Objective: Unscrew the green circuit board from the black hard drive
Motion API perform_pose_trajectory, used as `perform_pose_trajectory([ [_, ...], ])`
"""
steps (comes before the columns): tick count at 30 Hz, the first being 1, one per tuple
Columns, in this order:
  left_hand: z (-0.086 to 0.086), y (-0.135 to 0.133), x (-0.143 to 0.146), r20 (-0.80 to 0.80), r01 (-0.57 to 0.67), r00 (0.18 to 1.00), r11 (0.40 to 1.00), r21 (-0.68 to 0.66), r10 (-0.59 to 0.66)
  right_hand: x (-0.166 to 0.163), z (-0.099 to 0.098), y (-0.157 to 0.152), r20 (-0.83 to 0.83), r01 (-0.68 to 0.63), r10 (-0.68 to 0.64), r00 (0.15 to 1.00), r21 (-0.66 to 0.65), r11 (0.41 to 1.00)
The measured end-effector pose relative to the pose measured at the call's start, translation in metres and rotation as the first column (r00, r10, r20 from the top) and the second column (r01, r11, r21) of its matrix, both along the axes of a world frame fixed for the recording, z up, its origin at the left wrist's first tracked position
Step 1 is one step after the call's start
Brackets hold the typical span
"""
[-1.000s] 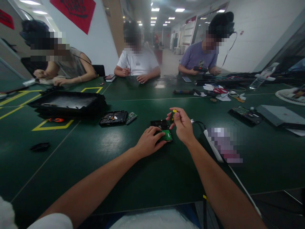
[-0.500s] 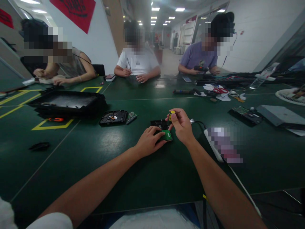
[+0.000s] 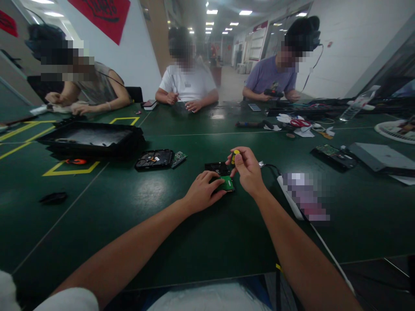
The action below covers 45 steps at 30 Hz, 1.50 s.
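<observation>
A small black hard drive (image 3: 216, 167) with a green circuit board (image 3: 227, 184) lies on the green table (image 3: 201, 242) in front of me. My left hand (image 3: 202, 192) presses down on it, fingers curled over the board. My right hand (image 3: 248, 170) is closed around a screwdriver with a yellow-and-black handle (image 3: 234, 154), held upright over the drive's right side. The screwdriver's tip is hidden behind my fingers.
A second opened drive with a loose board (image 3: 154, 159) lies to the left, beside a black tray (image 3: 92, 139). A white power strip (image 3: 289, 196) and cable run at my right. More boards (image 3: 333, 155), tools and a grey box (image 3: 379, 156) sit far right. Three people sit across the table.
My right hand has twisted the screwdriver slightly in place, so the yellow cap shows at a different angle. My left hand has stayed on the drive.
</observation>
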<state>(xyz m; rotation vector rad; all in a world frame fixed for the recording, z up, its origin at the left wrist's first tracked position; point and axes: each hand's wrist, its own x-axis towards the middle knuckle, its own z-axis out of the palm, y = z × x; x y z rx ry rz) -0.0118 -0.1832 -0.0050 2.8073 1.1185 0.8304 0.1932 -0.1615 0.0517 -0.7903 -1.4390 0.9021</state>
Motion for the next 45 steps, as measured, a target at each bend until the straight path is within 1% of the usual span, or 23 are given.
perform_pose_trajectory([
  [8, -0.0035, 0.0016, -0.0006, -0.005, -0.011, 1.000, 1.000, -0.007, 0.011, -0.0021, -0.0018, -0.0010, 0.004, 0.015, -0.015, 1.000, -0.004, 1.000],
  [17, -0.0002, 0.0002, 0.0000, 0.012, -0.006, 1.000, 1.000, -0.014, 0.007, -0.0018, -0.0015, -0.0018, 0.017, 0.012, -0.012, 1.000, -0.006, 1.000],
  [27, -0.0020, 0.0010, -0.0004, 0.011, -0.008, 1.000, 1.000, -0.017, 0.008, -0.0003, -0.0009, -0.0023, 0.030, -0.006, 0.006, 1.000, -0.019, 1.000],
  [35, -0.0032, 0.0019, -0.0004, 0.002, -0.009, 1.000, 1.000, -0.014, 0.009, 0.0002, -0.0005, 0.0007, -0.010, -0.007, 0.007, 1.000, -0.005, 1.000],
  [41, -0.0044, 0.0021, -0.0006, 0.006, -0.002, 1.000, 1.000, -0.012, 0.002, 0.0002, -0.0011, 0.0007, -0.004, 0.037, -0.037, 0.999, -0.016, 0.999],
  [45, -0.0023, 0.0009, 0.0001, 0.008, -0.006, 1.000, 1.000, -0.020, 0.006, 0.0014, 0.0000, -0.0012, 0.088, 0.088, -0.089, 0.992, 0.007, 0.996],
])
